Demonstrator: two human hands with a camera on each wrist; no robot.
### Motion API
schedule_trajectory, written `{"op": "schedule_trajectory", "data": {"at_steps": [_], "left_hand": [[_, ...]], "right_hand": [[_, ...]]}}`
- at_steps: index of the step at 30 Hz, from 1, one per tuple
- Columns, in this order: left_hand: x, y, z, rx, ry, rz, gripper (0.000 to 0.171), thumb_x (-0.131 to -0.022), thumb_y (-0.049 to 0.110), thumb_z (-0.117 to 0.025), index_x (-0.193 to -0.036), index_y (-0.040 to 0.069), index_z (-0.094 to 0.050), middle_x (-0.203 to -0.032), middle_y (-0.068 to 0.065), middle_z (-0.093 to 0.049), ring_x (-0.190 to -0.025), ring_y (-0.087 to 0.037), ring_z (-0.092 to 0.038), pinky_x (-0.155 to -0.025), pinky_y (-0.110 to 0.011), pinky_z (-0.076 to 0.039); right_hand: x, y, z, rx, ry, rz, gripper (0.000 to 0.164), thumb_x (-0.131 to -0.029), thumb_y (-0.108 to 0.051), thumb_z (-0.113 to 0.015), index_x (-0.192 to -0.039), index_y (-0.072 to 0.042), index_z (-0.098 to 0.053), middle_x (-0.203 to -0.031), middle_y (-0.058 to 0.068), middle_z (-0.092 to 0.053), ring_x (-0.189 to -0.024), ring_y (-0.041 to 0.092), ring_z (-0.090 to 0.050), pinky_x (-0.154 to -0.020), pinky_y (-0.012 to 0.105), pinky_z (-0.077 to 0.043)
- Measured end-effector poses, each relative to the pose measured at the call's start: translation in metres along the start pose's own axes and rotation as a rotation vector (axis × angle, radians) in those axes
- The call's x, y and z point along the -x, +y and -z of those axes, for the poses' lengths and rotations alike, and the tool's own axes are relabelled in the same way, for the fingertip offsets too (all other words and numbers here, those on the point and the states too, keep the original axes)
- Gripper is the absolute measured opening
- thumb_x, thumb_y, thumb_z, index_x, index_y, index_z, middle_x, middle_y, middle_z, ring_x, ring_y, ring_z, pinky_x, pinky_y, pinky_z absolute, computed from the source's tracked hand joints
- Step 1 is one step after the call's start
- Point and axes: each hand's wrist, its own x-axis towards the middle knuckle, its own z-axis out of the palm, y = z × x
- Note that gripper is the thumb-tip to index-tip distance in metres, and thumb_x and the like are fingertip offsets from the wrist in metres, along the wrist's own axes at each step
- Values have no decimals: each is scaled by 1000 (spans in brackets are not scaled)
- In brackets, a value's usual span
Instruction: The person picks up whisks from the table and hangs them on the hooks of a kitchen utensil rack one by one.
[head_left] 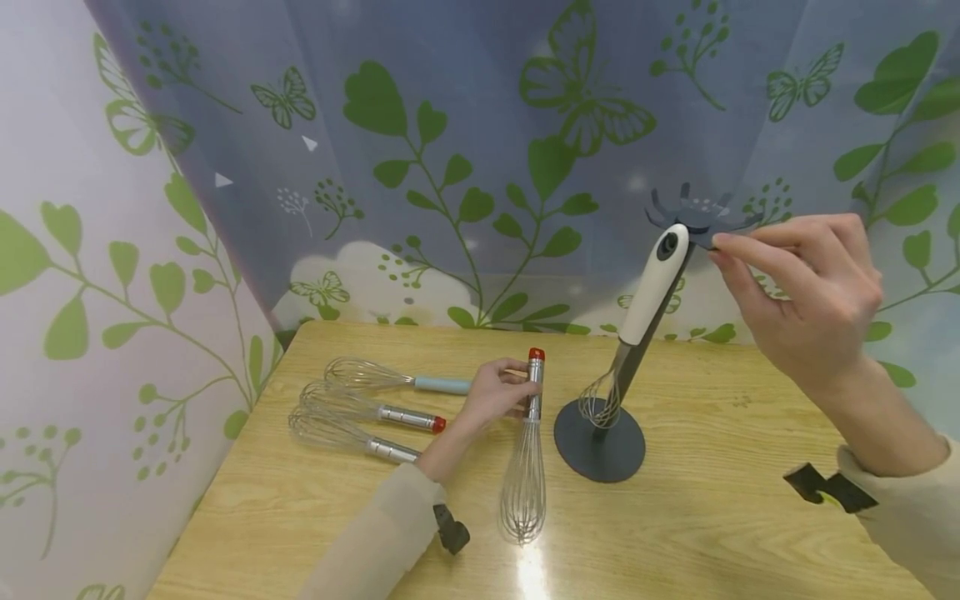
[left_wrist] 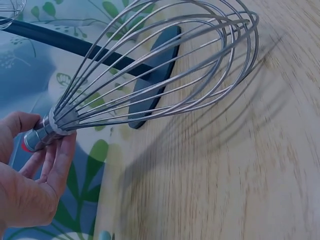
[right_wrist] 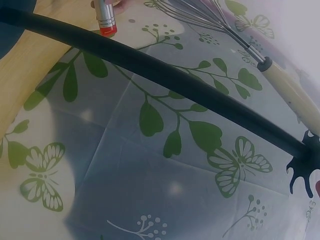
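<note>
My left hand (head_left: 498,392) grips the silver handle of a balloon whisk (head_left: 525,483). The red handle end points at the wall, and the wire loops point at me. In the left wrist view, thumb and fingers close round that handle. Up at the right, my right hand (head_left: 817,292) pinches a hook at the crown of a dark utensil stand (head_left: 693,217). A white-handled whisk (head_left: 654,287) hangs from the crown, its small wire head down beside the post. The stand's round base (head_left: 600,454) sits on the table.
Several whisks lie left of my left hand: one with a light blue handle (head_left: 442,385), one with a red-ended silver handle (head_left: 408,417), and another silver-handled whisk (head_left: 390,450) partly behind my sleeve. A patterned curtain (head_left: 465,167) borders the wooden table (head_left: 712,517).
</note>
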Motion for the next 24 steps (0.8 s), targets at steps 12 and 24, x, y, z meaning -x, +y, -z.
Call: {"op": "schedule_trajectory", "data": {"at_steps": [12, 24], "left_hand": [[2, 12, -2, 60, 39, -48, 42, -92, 11, -78, -131, 5, -66, -101, -6, -68, -76, -16, -70, -74, -36, -67], [7, 26, -3, 33, 33, -92, 44, -92, 13, -79, -133, 7, -66, -111, -12, -67, -80, -17, -70, -74, -34, -67]], "right_hand": [[0, 1, 0, 10, 6, 1, 3, -82, 5, -82, -82, 1, -82, -74, 29, -63, -78, 50, -46, -86, 33, -45], [1, 0, 1, 12, 2, -2, 4, -80, 6, -83, -83, 3, -81, -73, 29, -62, -78, 50, -46, -85, 32, -44]]}}
